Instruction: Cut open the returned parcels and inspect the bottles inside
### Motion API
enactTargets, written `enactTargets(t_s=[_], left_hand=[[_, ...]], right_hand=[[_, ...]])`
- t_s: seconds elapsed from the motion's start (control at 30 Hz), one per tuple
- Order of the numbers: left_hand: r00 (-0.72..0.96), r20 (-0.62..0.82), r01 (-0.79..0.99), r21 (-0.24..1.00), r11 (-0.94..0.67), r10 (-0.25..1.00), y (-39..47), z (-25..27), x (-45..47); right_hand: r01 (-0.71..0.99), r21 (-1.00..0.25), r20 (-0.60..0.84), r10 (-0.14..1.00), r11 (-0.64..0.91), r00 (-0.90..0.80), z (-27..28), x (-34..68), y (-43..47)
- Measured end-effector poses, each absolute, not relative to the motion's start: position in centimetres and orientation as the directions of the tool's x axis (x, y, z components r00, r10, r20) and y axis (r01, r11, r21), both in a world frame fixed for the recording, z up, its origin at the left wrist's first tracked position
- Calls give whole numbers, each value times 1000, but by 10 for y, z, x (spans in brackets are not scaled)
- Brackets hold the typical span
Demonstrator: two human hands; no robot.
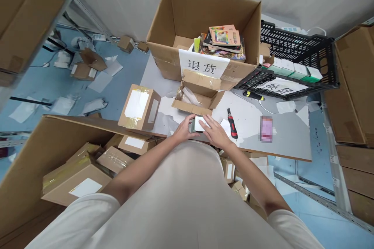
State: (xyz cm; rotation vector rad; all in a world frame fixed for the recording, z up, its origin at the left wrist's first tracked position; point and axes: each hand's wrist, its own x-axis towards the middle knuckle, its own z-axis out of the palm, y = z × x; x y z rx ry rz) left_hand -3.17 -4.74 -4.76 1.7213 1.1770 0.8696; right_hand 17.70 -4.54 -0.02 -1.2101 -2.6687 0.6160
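My left hand grips the left side of a small white box at the table's near edge, close to my body. Across its top and right side lie the fingers of my right hand. A darker, greenish edge shows on the box by my left thumb; its underside is hidden. Just beyond my hands is an opened cardboard carton, flaps up, with crumpled clear wrapping inside. A red and black box cutter lies to the right of my right hand.
A large carton holding several books stands behind. Right of it, a black crate holds white-and-green boxes. A yellow-black tool and a blurred pink item lie on the table. Left is a taped carton.
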Motion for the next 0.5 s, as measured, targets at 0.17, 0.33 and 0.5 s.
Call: enactTargets(t_s=[0.17, 0.33, 0.5], left_hand=[[326, 76, 353, 915, -195, 942, -48, -48, -34], [387, 39, 311, 935, -170, 921, -48, -46, -36], [467, -24, 355, 921, -163, 884, -43, -33, -41]], right_hand=[[667, -434, -33, 729, 606, -684, 4, 177, -48], [639, -374, -34, 678, 672, -734, 4, 179, -51], [581, -421, -7, 638, 697, -770, -6, 183, -41]])
